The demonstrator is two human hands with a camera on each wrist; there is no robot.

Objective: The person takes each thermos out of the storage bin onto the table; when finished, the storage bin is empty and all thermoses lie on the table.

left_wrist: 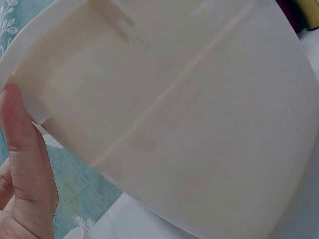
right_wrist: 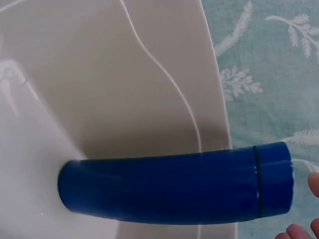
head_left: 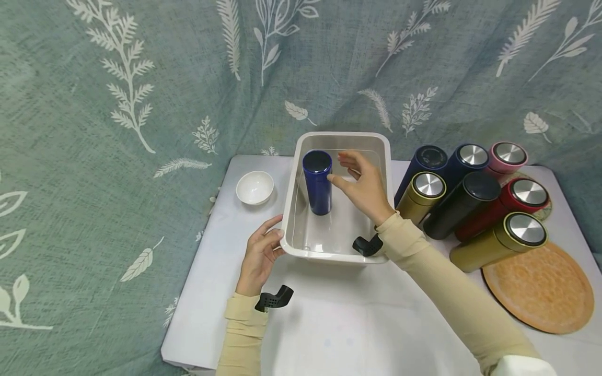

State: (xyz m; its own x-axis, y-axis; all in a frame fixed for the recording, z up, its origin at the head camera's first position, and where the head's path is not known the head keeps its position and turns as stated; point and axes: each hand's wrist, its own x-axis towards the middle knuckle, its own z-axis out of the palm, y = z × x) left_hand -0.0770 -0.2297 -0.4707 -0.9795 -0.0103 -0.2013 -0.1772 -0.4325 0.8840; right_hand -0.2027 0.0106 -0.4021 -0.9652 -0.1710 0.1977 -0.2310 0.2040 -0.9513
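A blue thermos flask (head_left: 318,183) with a dark lid stands upright inside a white plastic bin (head_left: 302,245), near its left wall. My right hand (head_left: 364,188) is over the bin, just right of the flask's top, its fingers loosely bent around nothing. In the right wrist view a gap shows between the fingertips (right_wrist: 294,232) and the lid end of the blue flask (right_wrist: 174,189). At the bin's near left corner my left hand (head_left: 261,253) grips the rim. The left wrist view shows the thumb (left_wrist: 20,134) against the edge of the bin (left_wrist: 199,149).
Several thermos flasks in blue, pink, red, black and gold crowd the table's right side, the nearest a gold flask (head_left: 498,243). A round orange-brown mat (head_left: 541,292) lies in front of them. Left of the bin sits a white bowl (head_left: 254,188). A patterned green curtain (head_left: 188,78) hangs behind.
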